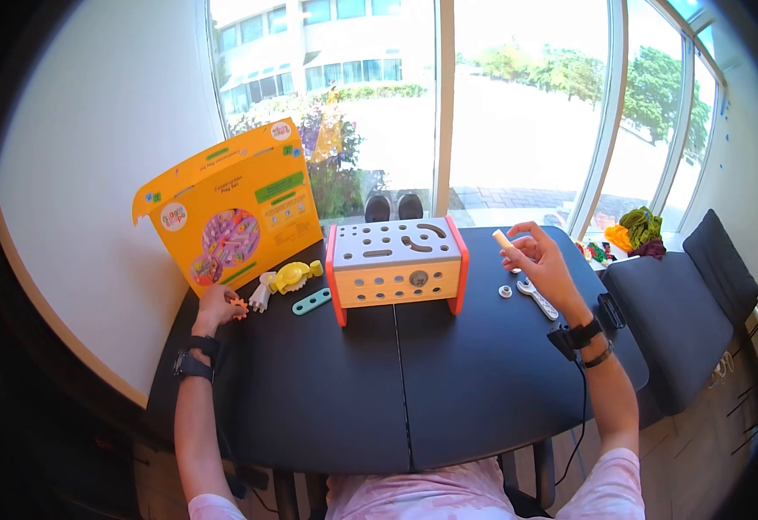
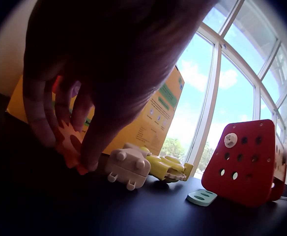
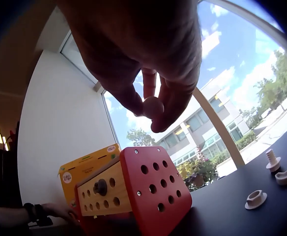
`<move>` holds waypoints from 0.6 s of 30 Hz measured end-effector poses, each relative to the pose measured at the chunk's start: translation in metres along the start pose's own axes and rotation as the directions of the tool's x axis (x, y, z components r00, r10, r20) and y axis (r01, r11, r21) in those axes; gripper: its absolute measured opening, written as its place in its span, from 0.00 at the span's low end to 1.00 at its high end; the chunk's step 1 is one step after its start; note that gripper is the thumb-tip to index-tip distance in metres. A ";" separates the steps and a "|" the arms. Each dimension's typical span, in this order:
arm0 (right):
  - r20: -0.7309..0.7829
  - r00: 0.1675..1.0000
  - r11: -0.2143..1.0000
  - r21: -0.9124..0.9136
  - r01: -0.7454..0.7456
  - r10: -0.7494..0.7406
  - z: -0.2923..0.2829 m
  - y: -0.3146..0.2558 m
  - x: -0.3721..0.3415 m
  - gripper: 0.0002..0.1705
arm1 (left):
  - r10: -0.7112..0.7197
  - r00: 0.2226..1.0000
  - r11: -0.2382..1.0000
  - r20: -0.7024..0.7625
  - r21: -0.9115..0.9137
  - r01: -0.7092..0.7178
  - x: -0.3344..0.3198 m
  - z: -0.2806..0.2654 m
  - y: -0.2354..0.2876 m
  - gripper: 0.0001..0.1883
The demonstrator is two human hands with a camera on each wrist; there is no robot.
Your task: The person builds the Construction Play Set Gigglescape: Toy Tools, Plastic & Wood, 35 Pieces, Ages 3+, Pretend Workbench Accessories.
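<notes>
The left hand bends its thumb and fingers round an orange gear, low by the tabletop's left edge, likely because it is easy to grab there. Near the far right corner, the right hand pinches a pale peg up high, its fingertips only a peg apart. Red sides prop up the toy workbench by the far edge.

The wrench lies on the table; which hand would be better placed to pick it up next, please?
Probably the right hand: it is nearer the wrench, though it pinches a cream peg; the left hand, holding an orange gear, is farther off.
</notes>
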State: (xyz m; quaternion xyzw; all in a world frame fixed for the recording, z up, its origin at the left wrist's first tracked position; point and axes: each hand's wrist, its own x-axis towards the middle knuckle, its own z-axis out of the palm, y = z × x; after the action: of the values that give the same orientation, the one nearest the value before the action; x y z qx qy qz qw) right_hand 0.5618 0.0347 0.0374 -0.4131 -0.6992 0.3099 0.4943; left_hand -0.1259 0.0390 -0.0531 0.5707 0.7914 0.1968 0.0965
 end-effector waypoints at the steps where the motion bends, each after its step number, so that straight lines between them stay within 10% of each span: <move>1: 0.029 1.000 0.999 0.044 -0.007 0.006 0.000 0.000 -0.001 0.16 | -0.025 1.000 0.998 -0.012 -0.064 0.024 -0.006 -0.006 0.007 0.23; 9: 0.155 0.985 0.967 0.230 -0.110 0.075 0.003 -0.016 -0.014 0.17 | 0.298 0.936 0.896 -0.189 -0.281 -0.343 -0.038 -0.045 0.071 0.14; 18: 0.310 0.951 0.968 0.239 -0.069 -0.008 0.033 -0.046 -0.030 0.17 | 0.511 0.859 0.528 0.038 -0.802 -0.278 -0.107 -0.042 0.195 0.15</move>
State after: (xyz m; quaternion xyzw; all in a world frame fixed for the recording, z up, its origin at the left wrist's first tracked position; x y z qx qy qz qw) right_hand 0.5231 -0.0140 0.0521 -0.3057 -0.7172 0.4629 0.4219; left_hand 0.0621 -0.0173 0.0591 0.6589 0.4555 0.4539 0.3904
